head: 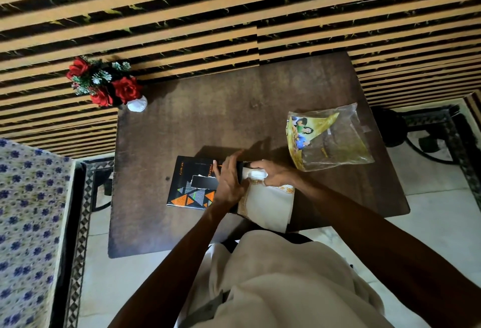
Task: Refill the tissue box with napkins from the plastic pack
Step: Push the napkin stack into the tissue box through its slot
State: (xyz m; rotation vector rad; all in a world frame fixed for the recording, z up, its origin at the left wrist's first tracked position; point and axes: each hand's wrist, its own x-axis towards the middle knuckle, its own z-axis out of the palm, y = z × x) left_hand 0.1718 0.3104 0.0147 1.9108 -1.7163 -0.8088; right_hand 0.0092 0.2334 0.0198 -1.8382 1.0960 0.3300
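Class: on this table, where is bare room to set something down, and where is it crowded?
Bare: between flower vase and plastic pack; left of tissue box. Crowded: near edge, both hands on box and napkins.

Left hand [229, 182] covers tissue box [192, 184] right end; napkins [265, 205] partly under both hands; box print unreadable.

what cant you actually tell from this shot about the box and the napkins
- Head view: how full the tissue box is; its top and the left hand cover the inside.
- Head view: how far the napkins have gone in; both hands hide the box's open end.
- Head view: the right hand grip; its fingertips are out of sight.
- Head view: whether the plastic pack still holds napkins; glare and print obscure it.
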